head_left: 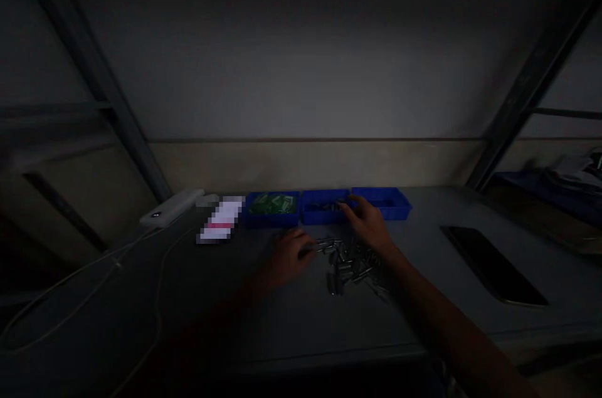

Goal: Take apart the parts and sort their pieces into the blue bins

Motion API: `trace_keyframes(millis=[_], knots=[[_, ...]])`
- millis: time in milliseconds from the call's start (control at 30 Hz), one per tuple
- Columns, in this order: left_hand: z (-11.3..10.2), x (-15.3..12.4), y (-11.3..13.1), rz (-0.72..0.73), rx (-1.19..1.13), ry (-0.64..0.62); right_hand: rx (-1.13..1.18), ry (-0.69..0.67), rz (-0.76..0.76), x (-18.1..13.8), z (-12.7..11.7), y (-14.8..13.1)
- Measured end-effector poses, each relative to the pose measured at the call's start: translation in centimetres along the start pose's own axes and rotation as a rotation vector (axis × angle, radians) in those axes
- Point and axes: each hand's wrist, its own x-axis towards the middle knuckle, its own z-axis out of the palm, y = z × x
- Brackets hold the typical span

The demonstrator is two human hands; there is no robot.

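Where the head view looks: down over a dim grey bench (263,323), with both bare hands out at the far middle.
Pins: a loose heap of small metal pins (350,266) lies flat on the bench between the two forearms. Their long axes point every way, though many run roughly 9 to 3 o'clock.
Left hand: the left hand (288,258) rests palm down at 9 o'clock of the heap, its fingertips just at the heap's edge.
Left grip: its fingers are curled in. One pin (316,249) juts from them toward 3 o'clock, but the light is too poor to tell whether it is pinched or only touched.
Right hand: the right hand (369,224) is at 12 o'clock of the heap, past it, and its forearm crosses the heap's 3 o'clock side.
Right grip: its fingers are stretched forward and loosely apart, with nothing seen in them. The tips reach the seam where the mid tray (324,216) meets the right tray (399,210).
Nearer hand: the left, whose fingertips touch the heap. The right has its wrist over the heap and its fingers beyond it.
Trays: three blue trays stand in a row at 12 o'clock of the heap, touching side to side. The left tray (273,220) holds green parts and the mid tray grey metal bits. The right tray's contents cannot be made out.
Off at 9 to 10 o'clock: a white slip (221,220) lies just beside the left tray. Further out is a white power bank (170,207), with a cable (160,272) trailing toward 7 o'clock.
Off at 3 o'clock: a dark flat slab (493,265) lies well apart from the hands.
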Motion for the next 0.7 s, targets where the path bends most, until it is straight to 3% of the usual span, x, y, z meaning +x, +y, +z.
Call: trace_keyframes(millis=[300, 533, 700], knots=[[-0.7, 0.2, -0.4, -0.066, 0.111, -0.032, -0.066, -0.186, -0.109, -0.9, 0.7, 0.2], [0.2, 0.0, -1.0, -0.024, 0.304, -0.024, -0.118, -0.368, -0.2, -2.1, 2.1, -0.9], [0.6, 0.2, -1.2, -0.019, 0.169, 0.012, -0.169, -0.445, -0.315, -2.6, 2.3, -1.4]])
